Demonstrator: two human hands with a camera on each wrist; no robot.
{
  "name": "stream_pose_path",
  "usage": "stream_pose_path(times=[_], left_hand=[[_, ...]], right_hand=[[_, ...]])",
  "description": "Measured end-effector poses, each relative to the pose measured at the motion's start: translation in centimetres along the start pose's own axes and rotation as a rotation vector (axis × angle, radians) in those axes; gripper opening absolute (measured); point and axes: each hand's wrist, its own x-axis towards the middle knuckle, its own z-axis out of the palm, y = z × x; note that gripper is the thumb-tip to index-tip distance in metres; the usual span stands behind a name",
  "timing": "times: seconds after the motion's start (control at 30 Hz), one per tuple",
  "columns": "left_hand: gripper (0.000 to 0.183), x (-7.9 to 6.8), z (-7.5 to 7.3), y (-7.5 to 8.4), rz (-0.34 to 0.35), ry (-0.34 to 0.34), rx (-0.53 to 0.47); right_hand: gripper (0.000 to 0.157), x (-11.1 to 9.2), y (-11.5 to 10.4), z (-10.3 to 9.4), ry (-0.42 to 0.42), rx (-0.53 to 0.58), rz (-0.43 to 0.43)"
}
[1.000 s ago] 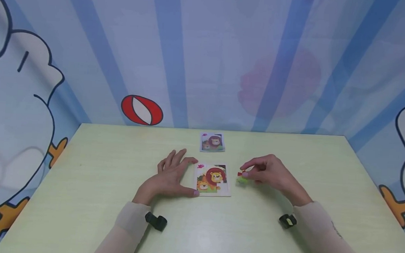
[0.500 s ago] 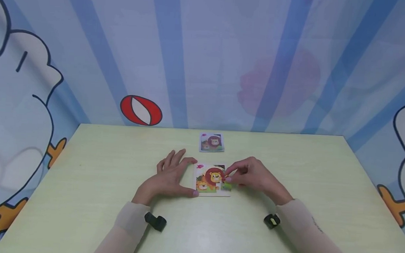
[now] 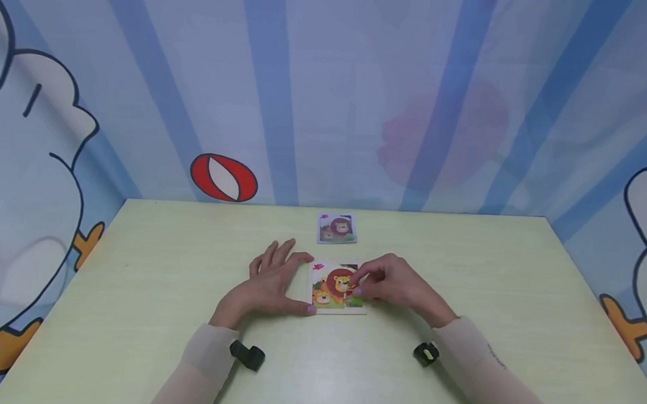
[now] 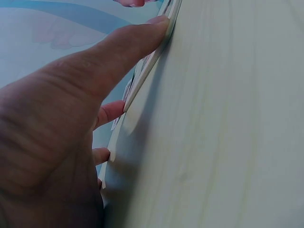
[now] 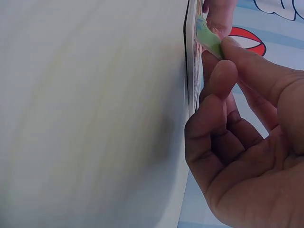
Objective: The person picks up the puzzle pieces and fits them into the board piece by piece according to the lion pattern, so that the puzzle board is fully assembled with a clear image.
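A small jigsaw puzzle board point(image 3: 335, 311) with a lion picture lies mid-table. My left hand point(image 3: 266, 287) holds its left side, thumb point(image 4: 149, 35) at the near corner and index finger at the far corner; the other fingers spread over the table. From the right, my right hand point(image 3: 396, 287) pinches a puzzle piece point(image 5: 208, 38), mostly green, between thumb and index finger. The piece overlaps the board's lower right part in the head view and looks tilted in the right wrist view. My right fingertips partly hide it and the lion's right side.
Behind the board lies a card point(image 3: 337, 228) with the same lion picture. A blue striped cloth point(image 3: 328, 104) with cartoon drawings rises along the table's far edge. Black wrist cameras sit on both sleeves.
My right hand has moved left with the puzzle piece, from beside the board to over its lower right part. The left hand has stayed at the board's left side.
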Motion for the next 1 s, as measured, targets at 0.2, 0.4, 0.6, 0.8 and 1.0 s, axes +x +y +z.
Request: stream_pose_path(times=[0.2, 0.4, 0.6, 0.8, 1.0], left_hand=[[0.099, 0.0, -0.1, 0.1, -0.01, -0.011, 0.0], [0.099, -0.3, -0.4, 0.4, 0.007, -0.006, -0.031], [0.099, -0.2, -0.2, 0.1, 0.0, -0.004, -0.013], [0.1, -0.2, -0.1, 0.0, -0.002, -0.003, -0.015], [0.098, -0.4, -0.4, 0.3, 0.007, -0.008, -0.042]], right_hand=[[0.007, 0.1, -0.3, 0.3, 0.002, -0.035, 0.021], [0.006, 0.1, -0.3, 0.4, 0.036, -0.121, -0.001], [0.007, 0.3, -0.5, 0.8, 0.043, -0.187, 0.002], [0.004, 0.4, -0.7, 1.1, 0.046, -0.202, 0.01], [0.005, 0.5, -0.7, 1.2, 0.037, -0.217, 0.032]])
